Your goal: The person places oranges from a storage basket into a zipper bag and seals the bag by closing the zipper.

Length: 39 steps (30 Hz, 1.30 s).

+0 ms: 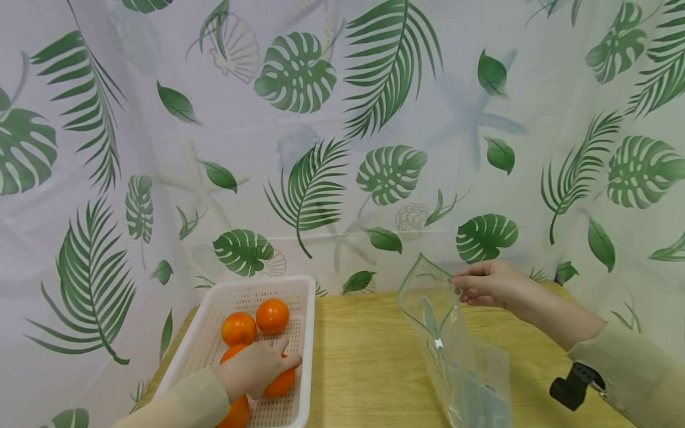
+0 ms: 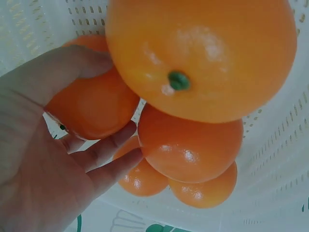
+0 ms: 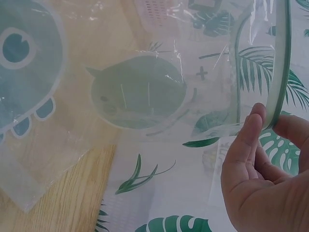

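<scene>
My left hand [image 1: 257, 365] reaches into a white plastic basket [image 1: 310, 368] on the left, curled around an orange [image 1: 280, 385]. In the left wrist view, the thumb lies on one side of that orange [image 2: 96, 108] and the fingers on the other. Several more oranges [image 1: 273, 315] with a glossy skin sit beside it in the basket. At the right, my right hand [image 1: 495, 285] pinches the rim of a clear zip bag [image 1: 471, 380] between thumb and fingers. The bag hangs upright with its green-edged mouth spread apart. Pale cartoon prints [image 3: 140, 92] show on its side.
A wood-grain table [image 1: 369, 356] lies under the basket and the bag. Behind it and at both sides hangs a white cloth [image 1: 332, 238] with green leaf prints. A black device [image 1: 575, 386] is strapped at the right wrist.
</scene>
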Tool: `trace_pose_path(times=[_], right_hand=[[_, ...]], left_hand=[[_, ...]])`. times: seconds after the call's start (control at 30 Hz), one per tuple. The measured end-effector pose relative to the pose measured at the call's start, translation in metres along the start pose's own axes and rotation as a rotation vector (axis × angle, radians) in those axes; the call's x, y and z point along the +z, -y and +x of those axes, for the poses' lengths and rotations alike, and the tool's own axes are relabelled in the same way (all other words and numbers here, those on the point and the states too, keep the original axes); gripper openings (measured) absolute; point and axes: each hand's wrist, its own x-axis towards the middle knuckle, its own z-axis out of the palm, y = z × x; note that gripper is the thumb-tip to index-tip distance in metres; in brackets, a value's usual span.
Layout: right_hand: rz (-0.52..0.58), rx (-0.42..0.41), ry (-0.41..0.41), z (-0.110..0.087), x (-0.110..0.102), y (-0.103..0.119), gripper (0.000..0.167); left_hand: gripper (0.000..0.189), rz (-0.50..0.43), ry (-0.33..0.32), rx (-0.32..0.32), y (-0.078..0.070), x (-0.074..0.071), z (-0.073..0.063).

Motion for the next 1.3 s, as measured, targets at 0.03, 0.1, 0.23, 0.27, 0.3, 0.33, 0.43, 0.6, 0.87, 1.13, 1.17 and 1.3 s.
trace_pose_path(times=[0.03, 0.1, 0.23, 0.27, 0.3, 0.33, 0.43, 0.6, 0.87, 1.13, 1.17, 1.3], right_hand=[[0.000, 0.000, 0.001, -0.0003, -0.0003, -0.0003, 0.032], [0.003, -0.002, 0.004, -0.0005, -0.0008, -0.0009, 0.031], [0.007, -0.009, 0.011, -0.0003, -0.0016, -0.0019, 0.028], [0.003, -0.011, 0.014, -0.0003, -0.0018, -0.0021, 0.028], [0.001, -0.013, 0.015, -0.0002, -0.0020, -0.0025, 0.029], [-0.001, -0.016, 0.016, 0.0000, -0.0023, -0.0025, 0.029], [0.004, -0.017, 0.018, 0.0006, -0.0030, -0.0028, 0.030], [0.023, -0.008, 0.015, 0.0004, -0.0032, -0.0027, 0.027], [0.017, -0.009, 0.009, -0.0007, -0.0034, -0.0017, 0.029], [0.008, -0.005, 0.013, -0.0004, -0.0057, -0.0012, 0.029], [0.007, -0.004, 0.014, -0.0004, -0.0059, -0.0011, 0.030], [0.001, 0.001, 0.014, -0.0005, -0.0066, -0.0012, 0.031]], left_hand=[[0.078, 0.001, 0.006, -0.002, -0.0008, -0.0008, -0.0001], [0.083, 0.013, 0.018, -0.004, -0.0020, -0.0020, -0.0006], [0.086, 0.019, 0.054, -0.009, -0.0033, -0.0021, -0.0001], [0.086, 0.014, 0.062, -0.009, -0.0035, -0.0019, 0.0001], [0.086, 0.007, 0.070, -0.010, -0.0038, -0.0017, 0.0003], [0.086, 0.002, 0.076, -0.012, -0.0039, -0.0018, 0.0007], [0.088, -0.028, 0.104, -0.021, -0.0044, -0.0029, 0.0012], [0.086, -0.050, 0.126, -0.030, -0.0047, -0.0041, 0.0004], [0.087, -0.057, 0.119, -0.032, -0.0056, -0.0063, 0.0001], [0.085, -0.060, 0.090, -0.026, -0.0038, -0.0078, -0.0002], [0.085, -0.056, 0.080, -0.019, -0.0035, -0.0080, -0.0004], [0.086, -0.061, 0.067, 0.000, -0.0028, -0.0092, -0.0017]])
